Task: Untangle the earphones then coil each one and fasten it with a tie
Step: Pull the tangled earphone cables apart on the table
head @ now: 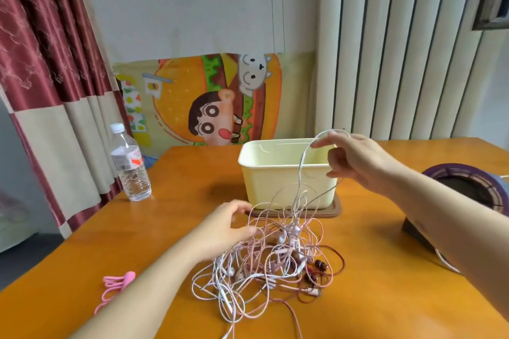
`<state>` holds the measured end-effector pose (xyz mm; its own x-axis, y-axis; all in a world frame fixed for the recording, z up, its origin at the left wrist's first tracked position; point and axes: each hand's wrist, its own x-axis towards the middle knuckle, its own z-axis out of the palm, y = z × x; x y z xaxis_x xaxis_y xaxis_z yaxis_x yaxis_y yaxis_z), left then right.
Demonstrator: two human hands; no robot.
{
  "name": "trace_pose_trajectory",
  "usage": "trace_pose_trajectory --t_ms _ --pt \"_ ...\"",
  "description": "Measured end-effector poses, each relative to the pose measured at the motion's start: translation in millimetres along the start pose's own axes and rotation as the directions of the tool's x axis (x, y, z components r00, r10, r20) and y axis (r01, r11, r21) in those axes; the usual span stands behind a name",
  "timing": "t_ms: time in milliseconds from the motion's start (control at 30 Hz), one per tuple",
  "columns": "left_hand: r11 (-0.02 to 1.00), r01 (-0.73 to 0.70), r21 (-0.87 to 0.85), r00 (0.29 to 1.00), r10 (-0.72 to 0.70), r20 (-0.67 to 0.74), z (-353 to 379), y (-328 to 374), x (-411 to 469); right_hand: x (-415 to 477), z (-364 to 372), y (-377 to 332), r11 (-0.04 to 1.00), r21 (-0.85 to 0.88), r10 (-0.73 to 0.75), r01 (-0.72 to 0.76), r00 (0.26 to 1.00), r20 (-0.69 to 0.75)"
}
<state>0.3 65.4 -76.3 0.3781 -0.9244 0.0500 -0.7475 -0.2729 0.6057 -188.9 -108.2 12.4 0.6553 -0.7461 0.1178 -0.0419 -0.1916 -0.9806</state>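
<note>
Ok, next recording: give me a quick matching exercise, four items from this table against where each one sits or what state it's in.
Items:
1. water bottle
2. cream tub
3. right hand
4. pink ties

Places or states:
A. lifting one white cable up from the heap
B. near left edge of the table, beside the left forearm
C. upright at the table's far left, cap on
D. on a brown mat behind the tangled earphones

Pairs: 1-C, 2-D, 3-A, 4-B
</note>
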Motion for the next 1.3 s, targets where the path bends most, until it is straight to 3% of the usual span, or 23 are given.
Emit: trace_pose_trajectory --t_ms 33,100,200,267,333,367,400,467,533,567,633,700,767,833,933,1100,1233,1300 --pt "0.996 0.043 0.074 0.993 -0.05 0.106 -3 -6 -3 0 -1 0 0.998 -0.06 0.006 -0.005 1.0 0.026" --pt "0.97 0.097 0.223 0.95 -0.157 0.269 -8 -16 -11 1 -3 8 0.941 -0.339 0.057 -0.009 0.99 0.132" --pt "0.931 0.131 0.342 0.906 -0.253 0.339 -7 -23 -19 1 -4 31 0.671 -0.74 0.203 0.04 0.95 0.236" --pt "0.949 0.15 0.276 0.914 -0.24 0.327 -5 -23 -21 -1 -3 42 0.454 -0.887 0.231 0.088 0.95 0.213" --pt "0.974 0.199 0.105 0.941 -0.22 0.256 -6 -21 -21 -6 4 45 0.197 -0.968 0.114 0.153 0.977 0.178" --pt "0.973 0.229 -0.029 0.952 -0.217 0.214 -8 -17 -20 -11 10 41 0.167 -0.969 0.021 0.182 0.982 0.188" --pt "0.946 0.257 -0.199 0.958 -0.222 0.184 -9 -12 -19 -18 18 34 0.222 -0.946 -0.064 0.235 0.972 0.227" --pt "0.788 0.289 -0.543 0.957 -0.215 0.196 -12 7 -16 -35 38 18 0.448 -0.808 -0.138 0.383 0.923 0.36" --pt "0.6 0.259 -0.757 0.965 -0.187 0.182 -13 27 -12 -56 61 4 0.634 -0.617 -0.066 0.467 0.827 0.559" --pt "0.524 0.231 -0.82 0.971 -0.181 0.158 -14 36 -11 -64 70 2 0.68 -0.565 -0.014 0.468 0.778 0.628" --pt "0.349 0.164 -0.923 0.977 -0.186 0.103 -16 49 -6 -70 79 9 0.646 -0.579 0.012 0.497 0.752 0.659" --pt "0.138 0.113 -0.984 0.974 -0.212 0.082 -23 62 -3 -65 79 20 0.591 -0.602 -0.089 0.537 0.786 0.612" --pt "-0.016 0.087 -0.996 0.978 -0.188 0.089 -30 75 -3 -57 74 23 0.639 -0.57 -0.195 0.516 0.826 0.529" --pt "0.01 0.065 -0.998 0.987 -0.151 0.063 -37 83 -2 -47 65 16 0.715 -0.538 -0.216 0.448 0.872 0.439" --pt "0.161 0.008 -0.987 0.994 -0.11 -0.01 -47 86 -1 -43 48 0 0.823 -0.435 -0.181 0.364 0.895 0.407" --pt "0.328 0.022 -0.945 0.998 -0.063 0.001 -55 84 -3 -37 27 -22 0.824 -0.445 -0.242 0.35 0.928 0.282" --pt "0.486 0.02 -0.873 0.999 -0.038 0.002 -59 88 -8 -19 15 -18 0.967 -0.179 -0.14 0.18 0.966 0.216" --pt "0.527 0.023 -0.849 0.999 -0.048 -0.003 -62 90 -9 -8 11 -6 0.983 -0.154 -0.068 0.095 0.983 0.173"
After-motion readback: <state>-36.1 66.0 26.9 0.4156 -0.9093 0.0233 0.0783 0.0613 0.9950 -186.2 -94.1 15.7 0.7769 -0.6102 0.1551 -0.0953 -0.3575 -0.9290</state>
